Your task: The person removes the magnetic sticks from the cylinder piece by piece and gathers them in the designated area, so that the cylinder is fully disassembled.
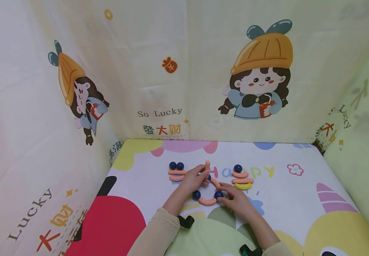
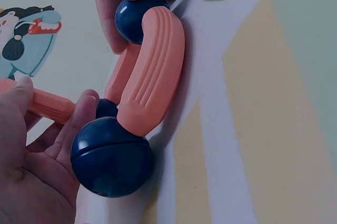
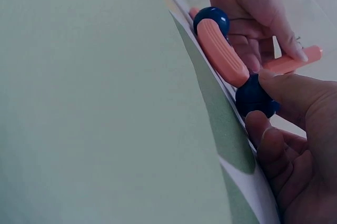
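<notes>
My left hand (image 1: 193, 180) pinches a straight salmon-orange rod (image 1: 207, 165), which stands up from a navy ball (image 1: 209, 177) at the far side of a ring of toy pieces. With thumb and fingers, my right hand (image 1: 239, 203) grips the navy ball (image 3: 255, 97) at the ring's near right corner. A curved orange rod (image 1: 207, 202) joins that ball to another navy ball (image 1: 196, 195) on the left. Between the far ball and my right fingers runs one more orange rod (image 1: 215, 183). The left side of the ring is partly hidden by my left hand.
Two navy balls (image 1: 176, 166) lie behind orange rods (image 1: 178, 172) on the left. To the right are a navy ball (image 1: 238, 168), orange rods (image 1: 242, 181) and a yellow curved rod (image 1: 243, 186). Patterned cloth walls (image 1: 203, 81) enclose the printed table (image 1: 286, 199).
</notes>
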The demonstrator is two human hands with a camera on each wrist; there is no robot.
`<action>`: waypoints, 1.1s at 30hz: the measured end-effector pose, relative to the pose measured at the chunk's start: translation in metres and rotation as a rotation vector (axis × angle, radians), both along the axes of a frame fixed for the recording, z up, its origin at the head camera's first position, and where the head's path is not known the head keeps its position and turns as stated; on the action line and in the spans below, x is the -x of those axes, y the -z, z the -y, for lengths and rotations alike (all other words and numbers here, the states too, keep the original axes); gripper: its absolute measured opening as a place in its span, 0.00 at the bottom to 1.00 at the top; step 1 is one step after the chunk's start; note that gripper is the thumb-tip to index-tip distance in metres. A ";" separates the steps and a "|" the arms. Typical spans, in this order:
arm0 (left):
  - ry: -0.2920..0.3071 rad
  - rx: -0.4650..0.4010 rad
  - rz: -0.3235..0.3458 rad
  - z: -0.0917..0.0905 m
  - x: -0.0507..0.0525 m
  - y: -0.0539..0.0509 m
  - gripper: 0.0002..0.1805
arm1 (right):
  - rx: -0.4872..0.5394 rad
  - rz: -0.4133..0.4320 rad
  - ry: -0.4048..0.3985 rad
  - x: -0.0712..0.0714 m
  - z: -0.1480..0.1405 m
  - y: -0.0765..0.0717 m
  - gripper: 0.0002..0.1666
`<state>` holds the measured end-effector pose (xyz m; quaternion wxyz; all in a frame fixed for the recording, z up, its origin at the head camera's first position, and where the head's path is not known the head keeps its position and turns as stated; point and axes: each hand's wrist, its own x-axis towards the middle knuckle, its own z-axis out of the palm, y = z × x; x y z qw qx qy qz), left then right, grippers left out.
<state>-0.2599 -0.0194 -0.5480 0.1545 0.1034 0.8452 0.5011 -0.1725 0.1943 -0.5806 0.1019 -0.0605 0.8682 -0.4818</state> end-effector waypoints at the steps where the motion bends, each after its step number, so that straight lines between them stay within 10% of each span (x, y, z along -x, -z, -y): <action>1: 0.002 0.010 -0.011 0.001 0.000 0.000 0.19 | 0.000 0.001 0.000 0.000 0.000 0.000 0.26; 8: -0.006 0.008 0.002 0.015 0.002 -0.006 0.17 | 0.023 -0.023 -0.011 0.000 0.000 0.001 0.25; 18: 0.039 0.142 -0.155 0.044 0.003 -0.019 0.17 | 0.049 -0.020 -0.008 0.001 0.000 0.001 0.25; 33: -0.002 0.260 -0.290 0.088 -0.011 -0.012 0.12 | 0.017 -0.020 -0.016 0.001 -0.002 0.004 0.25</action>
